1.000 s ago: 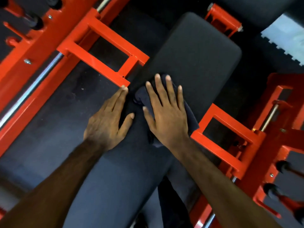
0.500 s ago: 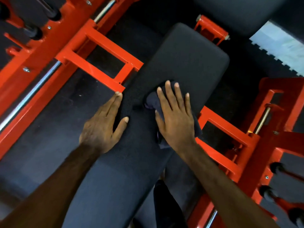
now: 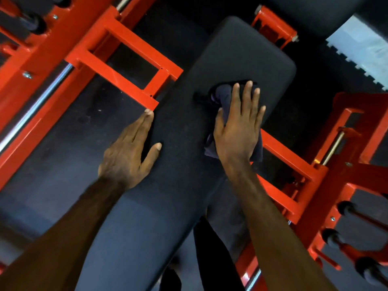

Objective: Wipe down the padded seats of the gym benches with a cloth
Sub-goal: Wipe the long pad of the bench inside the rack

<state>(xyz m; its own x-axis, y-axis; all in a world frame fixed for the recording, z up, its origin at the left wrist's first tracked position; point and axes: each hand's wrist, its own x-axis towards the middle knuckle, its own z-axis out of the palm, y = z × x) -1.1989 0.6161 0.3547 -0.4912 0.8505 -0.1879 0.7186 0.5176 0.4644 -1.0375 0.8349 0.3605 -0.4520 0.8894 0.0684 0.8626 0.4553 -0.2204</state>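
A long black padded bench seat (image 3: 237, 57) runs diagonally from the bottom left to the top right. My right hand (image 3: 238, 131) lies flat with straight fingers on a dark crumpled cloth (image 3: 222, 97), pressing it onto the pad near its right edge. The cloth shows beyond the fingertips and beside the thumb and wrist. My left hand (image 3: 130, 152) rests flat on the pad's left edge, fingers straight, thumb spread onto the seat.
Red steel frame arms (image 3: 126, 66) flank the bench on the left, and more red frame (image 3: 294, 164) on the right. A chrome bar (image 3: 35, 108) runs along the left rack. Black weight pegs (image 3: 344, 208) stick out at lower right. Dark rubber floor lies below.
My right hand has slid the cloth farther up the pad toward its far end and right edge. My left hand stays braced on the left edge.
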